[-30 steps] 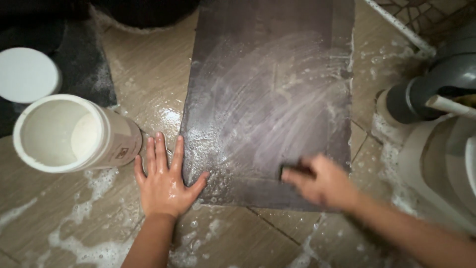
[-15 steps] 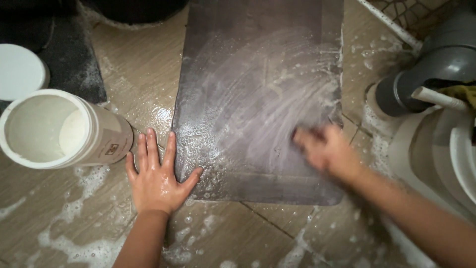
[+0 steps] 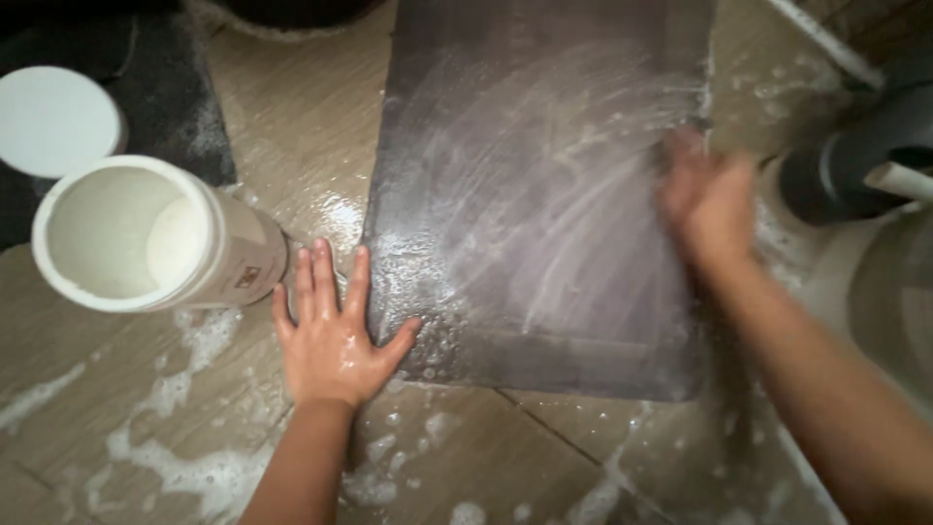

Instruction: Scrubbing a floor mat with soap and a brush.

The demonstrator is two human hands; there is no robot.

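Up the soapy mat [image 3: 544,194] went the right hand [image 3: 709,199], grip blurred; left hand [image 3: 335,340] flat beside empty white tub [image 3: 146,238].

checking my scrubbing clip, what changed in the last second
The right hand slid up the soapy dark mat, from its near edge to the far right side; it is blurred, so any scrubber in it cannot be seen. The left hand stayed flat on the wet floor by the white tub.

Counted 1 dark mat [image 3: 544,214], 1 open white tub [image 3: 146,238], 1 white lid [image 3: 53,122]. 2 hands: left hand [image 3: 335,340], right hand [image 3: 709,199]. Also 1 grey pipe [image 3: 855,160].
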